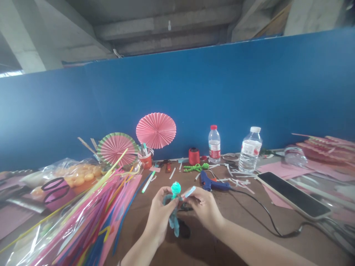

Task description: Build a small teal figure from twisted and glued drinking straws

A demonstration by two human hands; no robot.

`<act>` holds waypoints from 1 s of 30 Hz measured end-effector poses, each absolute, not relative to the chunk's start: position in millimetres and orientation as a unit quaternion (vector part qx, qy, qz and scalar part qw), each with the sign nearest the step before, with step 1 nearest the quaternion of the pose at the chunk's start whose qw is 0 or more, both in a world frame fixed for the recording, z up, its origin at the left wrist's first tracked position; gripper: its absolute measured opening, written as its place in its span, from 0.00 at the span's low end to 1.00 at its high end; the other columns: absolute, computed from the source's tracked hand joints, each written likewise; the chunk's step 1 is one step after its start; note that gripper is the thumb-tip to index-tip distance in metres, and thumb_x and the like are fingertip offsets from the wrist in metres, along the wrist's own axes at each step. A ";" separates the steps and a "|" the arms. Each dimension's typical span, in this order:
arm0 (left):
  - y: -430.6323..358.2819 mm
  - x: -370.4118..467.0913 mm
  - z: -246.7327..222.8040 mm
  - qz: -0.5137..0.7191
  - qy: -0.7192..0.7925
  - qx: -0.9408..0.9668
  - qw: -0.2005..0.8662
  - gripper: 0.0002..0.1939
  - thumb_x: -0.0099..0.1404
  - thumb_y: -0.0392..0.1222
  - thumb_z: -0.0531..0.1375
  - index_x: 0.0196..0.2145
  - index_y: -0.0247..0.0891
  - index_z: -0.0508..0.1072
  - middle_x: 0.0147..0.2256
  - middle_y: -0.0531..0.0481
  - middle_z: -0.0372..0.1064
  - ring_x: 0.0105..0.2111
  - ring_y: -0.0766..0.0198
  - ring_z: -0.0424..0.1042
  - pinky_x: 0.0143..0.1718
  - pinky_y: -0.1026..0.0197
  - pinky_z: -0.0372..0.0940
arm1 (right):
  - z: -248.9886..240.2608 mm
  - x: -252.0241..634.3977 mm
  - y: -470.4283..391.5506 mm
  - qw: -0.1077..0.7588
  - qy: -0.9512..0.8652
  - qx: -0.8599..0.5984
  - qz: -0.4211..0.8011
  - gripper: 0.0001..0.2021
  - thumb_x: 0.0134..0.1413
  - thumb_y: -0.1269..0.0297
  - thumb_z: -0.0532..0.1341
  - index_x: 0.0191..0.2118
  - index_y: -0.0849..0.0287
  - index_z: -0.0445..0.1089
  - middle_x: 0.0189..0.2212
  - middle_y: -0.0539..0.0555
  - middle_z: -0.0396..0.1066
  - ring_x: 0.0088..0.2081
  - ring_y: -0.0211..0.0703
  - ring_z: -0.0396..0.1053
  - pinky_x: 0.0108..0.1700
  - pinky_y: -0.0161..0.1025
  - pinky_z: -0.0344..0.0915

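Note:
Between the fingers of my left hand is a small pipe-cleaner figure, with a bright turquoise ball-like top and grey-blue fuzzy limbs hanging down. Closed beside it, my right hand pinches a short pale-blue stick whose kind I cannot make out. The right fingertips meet the figure's side, or come very close to it. Below the hands a dark oval thing lies on the brown table. Just past the right hand lies a blue glue gun with a black cord.
Colourful pipe cleaners in plastic fill the left side. Toward the back stand a pen cup, pink paper fans, a red spool and two water bottles. On the right lies a phone over pink paper; paper strips are scattered around.

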State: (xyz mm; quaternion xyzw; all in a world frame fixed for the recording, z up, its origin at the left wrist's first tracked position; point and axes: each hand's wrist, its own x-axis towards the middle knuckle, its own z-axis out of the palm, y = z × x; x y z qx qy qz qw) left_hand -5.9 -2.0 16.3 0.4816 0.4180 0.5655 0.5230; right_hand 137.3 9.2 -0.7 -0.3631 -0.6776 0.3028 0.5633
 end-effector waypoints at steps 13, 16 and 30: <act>1.1 -9.5 16.1 0.538 0.482 0.569 0.393 0.12 0.47 0.34 0.62 0.30 0.39 0.63 0.27 0.54 0.66 0.25 0.65 0.67 0.26 0.64 0.63 | 8.2 136.5 3.5 0.563 -0.644 -0.389 0.342 0.04 0.46 0.65 0.60 0.26 0.59 0.70 0.22 0.50 0.69 0.26 0.38 0.65 0.30 0.33 0.60; -1.0 -10.0 18.9 0.533 0.465 0.577 0.409 0.12 0.48 0.33 0.61 0.30 0.40 0.63 0.27 0.54 0.66 0.26 0.66 0.67 0.28 0.63 0.63 | 9.1 135.3 9.9 0.578 -0.531 -0.369 0.498 0.06 0.41 0.65 0.63 0.23 0.61 0.66 0.17 0.46 0.65 0.20 0.34 0.61 0.24 0.31 0.57; -4.6 -12.4 23.4 0.561 0.322 0.360 0.672 0.09 0.50 0.32 0.62 0.30 0.35 0.67 0.22 0.55 0.66 0.22 0.72 0.66 0.23 0.70 0.62 | -5.9 133.8 17.9 0.579 -0.465 -0.302 0.597 0.07 0.39 0.67 0.64 0.24 0.60 0.63 0.21 0.47 0.63 0.20 0.32 0.61 0.23 0.30 0.57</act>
